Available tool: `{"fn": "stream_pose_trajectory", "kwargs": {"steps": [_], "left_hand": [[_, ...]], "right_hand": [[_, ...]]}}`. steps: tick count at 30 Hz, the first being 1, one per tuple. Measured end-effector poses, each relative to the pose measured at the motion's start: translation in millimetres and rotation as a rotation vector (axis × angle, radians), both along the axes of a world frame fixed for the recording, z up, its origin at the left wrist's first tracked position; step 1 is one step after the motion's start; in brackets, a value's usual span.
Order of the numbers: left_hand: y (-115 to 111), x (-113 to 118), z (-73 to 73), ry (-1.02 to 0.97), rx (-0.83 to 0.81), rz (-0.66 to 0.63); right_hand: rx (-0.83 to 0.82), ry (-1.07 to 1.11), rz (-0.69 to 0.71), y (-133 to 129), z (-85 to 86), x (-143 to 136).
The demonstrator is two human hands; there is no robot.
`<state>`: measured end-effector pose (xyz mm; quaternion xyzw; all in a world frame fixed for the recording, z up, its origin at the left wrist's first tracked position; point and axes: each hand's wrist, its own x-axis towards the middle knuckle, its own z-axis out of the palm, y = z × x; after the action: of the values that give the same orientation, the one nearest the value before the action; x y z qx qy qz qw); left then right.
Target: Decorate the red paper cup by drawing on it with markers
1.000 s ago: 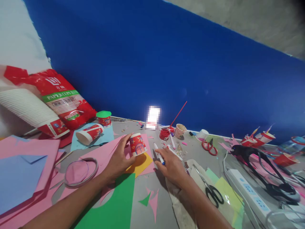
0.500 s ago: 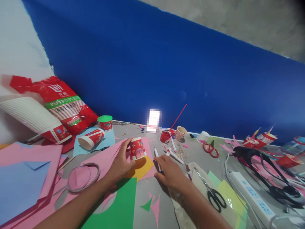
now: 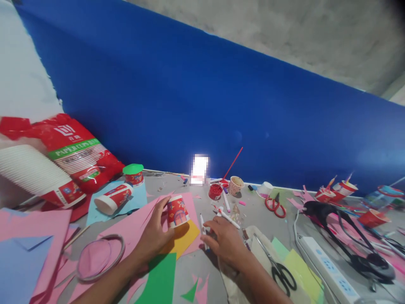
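Scraps of pink and green paper [image 3: 191, 292] suggest cutting done. Your right hand [image 3: 227, 242] curls by a white marker pen [image 3: 202, 221], grip unclear; your left hand [image 3: 156, 229] pinches a red printed paper cup [image 3: 178, 211] above orange paper [image 3: 189, 237], without the green paper disc [image 3: 133, 169] capping the far red cup [image 3: 134, 179].

Left hand [image 3: 157, 228] pinching a red cup [image 3: 177, 211], tilted over the pink sheet [image 3: 126, 226] and orange sheet [image 3: 190, 237]! Across to the right hand [image 3: 228, 242], fingers bent at a white marker [image 3: 202, 221]; whether they grip it, hard to tell. Black scissors [image 3: 284, 274] lie beside that forearm, the power strip [image 3: 329, 268] farther right. Up back, a red stick [image 3: 233, 162] leans from the paint tub [image 3: 215, 192] before the blue wall [image 3: 221, 93]. Far left, the cup stack [image 3: 34, 173] lies against its bag [image 3: 76, 154]!
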<state>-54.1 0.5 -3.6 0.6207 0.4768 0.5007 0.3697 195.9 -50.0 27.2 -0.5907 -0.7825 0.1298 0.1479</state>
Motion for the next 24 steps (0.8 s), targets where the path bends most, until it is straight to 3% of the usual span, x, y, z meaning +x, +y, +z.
{"fn": "stream_pose_trajectory", "kwargs": {"steps": [7, 18, 24], "left_hand": [[1.3, -2.4, -0.4, 0.011, -0.029, -0.04], [2.1, -0.6, -3.6, -0.077, -0.093, -0.049], [6.5, -5.3, -22.6, -0.138, -0.118, -0.12]], "right_hand": [[0.246, 0.296, -0.088, 11.8, -14.9, 15.3], [0.295, 0.401, -0.219, 25.9, -24.1, 18.2], [0.325, 0.445, -0.238, 26.9, -28.0, 13.1]]}}
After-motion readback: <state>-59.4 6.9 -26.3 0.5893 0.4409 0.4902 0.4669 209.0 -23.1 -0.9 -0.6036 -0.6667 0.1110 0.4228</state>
